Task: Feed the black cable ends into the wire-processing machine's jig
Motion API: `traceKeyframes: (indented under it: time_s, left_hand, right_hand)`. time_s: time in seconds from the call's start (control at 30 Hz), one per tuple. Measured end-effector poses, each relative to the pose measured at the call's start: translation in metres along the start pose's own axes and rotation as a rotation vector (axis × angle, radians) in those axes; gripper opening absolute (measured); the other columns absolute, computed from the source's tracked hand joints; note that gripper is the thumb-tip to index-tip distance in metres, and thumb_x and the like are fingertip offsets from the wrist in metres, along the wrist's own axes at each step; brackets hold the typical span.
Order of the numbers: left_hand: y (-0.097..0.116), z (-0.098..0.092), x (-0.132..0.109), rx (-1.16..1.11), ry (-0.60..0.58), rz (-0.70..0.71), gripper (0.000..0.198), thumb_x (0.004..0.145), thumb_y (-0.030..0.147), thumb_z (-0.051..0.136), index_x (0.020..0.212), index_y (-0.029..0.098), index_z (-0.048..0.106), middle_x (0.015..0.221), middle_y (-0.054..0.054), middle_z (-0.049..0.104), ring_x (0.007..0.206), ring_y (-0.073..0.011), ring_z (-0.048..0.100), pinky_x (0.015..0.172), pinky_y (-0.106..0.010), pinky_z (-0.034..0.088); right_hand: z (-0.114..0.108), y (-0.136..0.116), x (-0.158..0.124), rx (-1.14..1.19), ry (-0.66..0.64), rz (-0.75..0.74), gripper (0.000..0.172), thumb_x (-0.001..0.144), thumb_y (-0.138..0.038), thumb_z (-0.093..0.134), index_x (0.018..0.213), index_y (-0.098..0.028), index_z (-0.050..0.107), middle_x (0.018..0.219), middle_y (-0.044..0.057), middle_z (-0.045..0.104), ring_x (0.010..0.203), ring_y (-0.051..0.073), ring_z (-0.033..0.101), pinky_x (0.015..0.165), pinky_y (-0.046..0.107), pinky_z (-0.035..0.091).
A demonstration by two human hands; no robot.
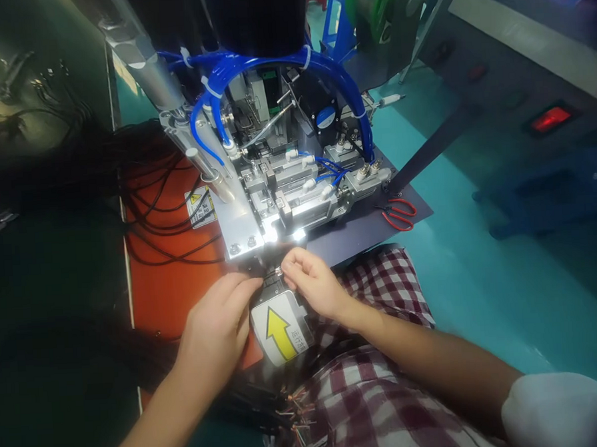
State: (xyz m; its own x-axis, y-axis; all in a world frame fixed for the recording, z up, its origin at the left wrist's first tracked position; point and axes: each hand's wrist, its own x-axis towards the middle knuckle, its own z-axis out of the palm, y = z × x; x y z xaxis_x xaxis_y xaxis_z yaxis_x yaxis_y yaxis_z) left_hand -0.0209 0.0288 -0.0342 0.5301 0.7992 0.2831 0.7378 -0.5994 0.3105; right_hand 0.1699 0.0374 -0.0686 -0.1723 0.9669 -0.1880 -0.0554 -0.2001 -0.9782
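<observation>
My left hand [216, 328] and my right hand [314, 283] meet at the front of a small metal machine [286, 184] with blue air hoses [270, 68]. Both hands have their fingers pinched together at a dark slot just under the machine's lit front edge. Between the fingertips sits something small and dark [274, 275], too small to name. Right below the hands is a white plate with a yellow arrow [283, 331] pointing toward the machine. A bundle of dark wires with bare copper ends [295, 410] lies across my lap.
Red-handled snips [398, 215] lie on the dark base plate to the machine's right. Black cables [162, 210] trail over the orange tabletop at left. A yellow warning label [197, 205] sits beside the machine. Teal floor spreads right, with a red-lit switch [550, 118] on a cabinet.
</observation>
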Motion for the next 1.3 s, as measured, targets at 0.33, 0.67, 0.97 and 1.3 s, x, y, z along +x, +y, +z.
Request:
traceKeyframes:
  time_s: [0.33,0.67,0.97,1.3]
  left_hand:
    - [-0.001,-0.001,-0.001,0.08,-0.008,-0.026,0.03,0.094,0.008,0.041,0.104,0.016,0.068,0.091,-0.007,0.063,0.088,-0.0213,0.064,0.07,-0.03,0.053]
    - [-0.022,-0.022,-0.036,-0.182,-0.024,-0.36,0.014,0.091,0.032,0.058,0.101,0.023,0.059,0.095,-0.002,0.067,0.084,-0.0176,0.066,0.077,-0.028,0.054]
    - [-0.029,-0.035,-0.049,0.116,0.007,-0.134,0.025,0.094,0.023,0.045,0.097,0.024,0.07,0.098,-0.006,0.073,0.09,-0.0233,0.068,0.079,-0.036,0.054]
    - [-0.003,-0.022,-0.063,0.427,0.142,-0.162,0.037,0.09,0.012,0.041,0.105,0.025,0.072,0.097,-0.005,0.074,0.085,-0.02,0.07,0.069,-0.027,0.056]
  right_hand:
    - [-0.001,-0.003,0.002,-0.038,0.011,-0.032,0.023,0.091,-0.034,0.05,0.073,-0.021,0.045,0.06,-0.006,0.046,0.057,0.011,0.043,0.058,0.026,0.035]
    - [-0.003,-0.003,0.004,0.114,-0.053,0.045,0.029,0.085,-0.044,0.058,0.072,-0.021,0.046,0.057,-0.007,0.047,0.051,0.008,0.038,0.049,0.023,0.027]
    - [0.0,-0.005,0.004,0.033,-0.03,0.026,0.026,0.088,-0.039,0.054,0.071,-0.02,0.045,0.058,-0.007,0.049,0.05,0.008,0.04,0.051,0.023,0.029]
    - [-0.061,0.056,-0.045,-0.132,0.108,0.191,0.041,0.09,-0.06,0.044,0.081,-0.02,0.052,0.058,-0.004,0.056,0.043,0.01,0.042,0.048,0.026,0.034]
